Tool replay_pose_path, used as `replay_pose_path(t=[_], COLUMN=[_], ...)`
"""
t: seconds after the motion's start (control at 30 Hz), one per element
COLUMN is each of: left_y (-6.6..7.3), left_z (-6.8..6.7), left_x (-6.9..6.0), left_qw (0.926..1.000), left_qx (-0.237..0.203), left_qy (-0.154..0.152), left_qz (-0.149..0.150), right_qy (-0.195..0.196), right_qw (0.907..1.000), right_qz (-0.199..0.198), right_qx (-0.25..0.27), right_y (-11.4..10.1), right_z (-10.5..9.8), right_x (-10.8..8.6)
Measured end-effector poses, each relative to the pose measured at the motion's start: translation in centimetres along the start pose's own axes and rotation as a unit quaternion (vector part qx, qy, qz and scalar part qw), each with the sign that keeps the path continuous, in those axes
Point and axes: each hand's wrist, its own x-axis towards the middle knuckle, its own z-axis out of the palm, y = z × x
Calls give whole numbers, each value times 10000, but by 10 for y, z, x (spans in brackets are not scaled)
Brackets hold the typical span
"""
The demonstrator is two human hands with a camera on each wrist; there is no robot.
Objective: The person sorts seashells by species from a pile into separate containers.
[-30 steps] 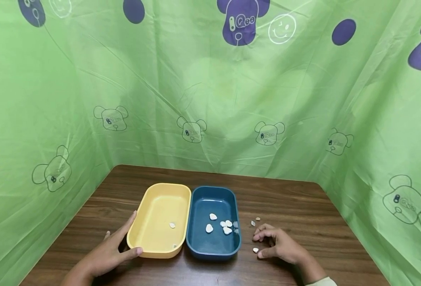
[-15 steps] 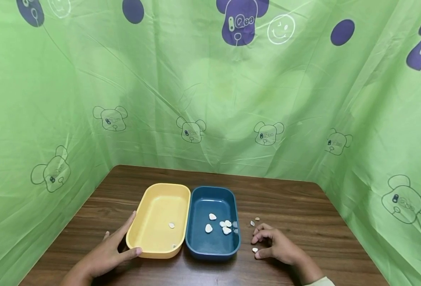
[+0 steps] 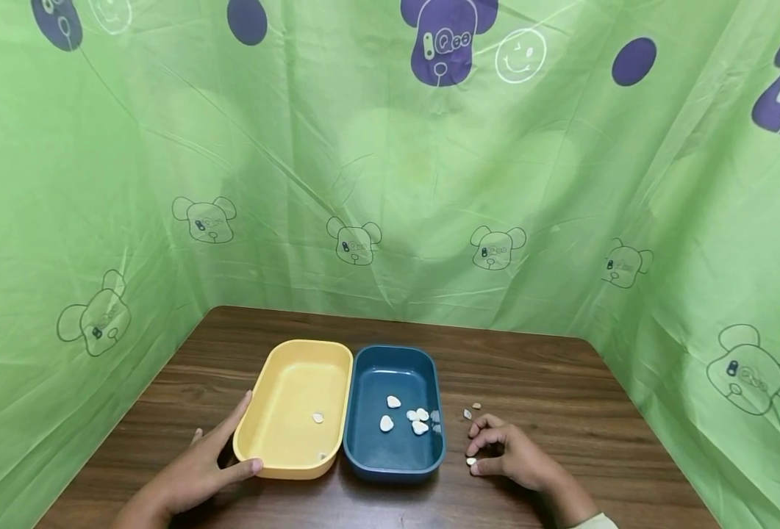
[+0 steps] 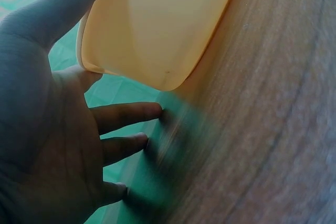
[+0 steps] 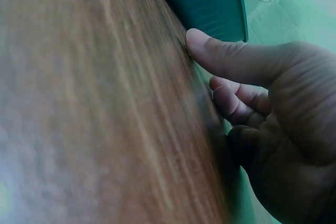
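In the head view my left hand point(image 3: 194, 474) rests against the left side and near corner of a yellow tray point(image 3: 247, 433), fingers spread and fairly straight. The left wrist view shows the thumb and forefinger at the tray point(image 4: 168, 30), the other fingers extended. My right hand point(image 3: 522, 459) is low over the table, its thumb and forefinger closed about a small white stone point(image 3: 471, 461); the right wrist view of this hand point(image 5: 294, 108) hides the stone. Two small stones, one whitish point(image 3: 467, 414) and one brownish point(image 3: 476, 405), lie beyond its fingers.
A blue tray point(image 3: 390, 473) stands beside the yellow one, between the hands, with several white stones point(image 3: 393, 402) inside. Two pale pieces point(image 3: 317, 417) lie in the yellow tray. Green printed cloth point(image 3: 390, 147) surrounds the brown wooden table point(image 3: 528, 353).
My right thumb has moved slightly left, up to the white stone, which now sits between thumb and forefinger. My left hand and both trays have stayed in place.
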Motion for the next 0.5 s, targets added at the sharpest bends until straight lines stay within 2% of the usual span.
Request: replay_pose_path(t=[0.5], left_y=[-1], left_z=[0], left_x=[0], left_qw=[9999], left_qx=[71], left_qy=[35], left_qz=[70], right_qy=[32], right_qw=[9996], right_qz=[157], right_qx=[-251], right_y=[0], right_z=[2], right_x=[-1])
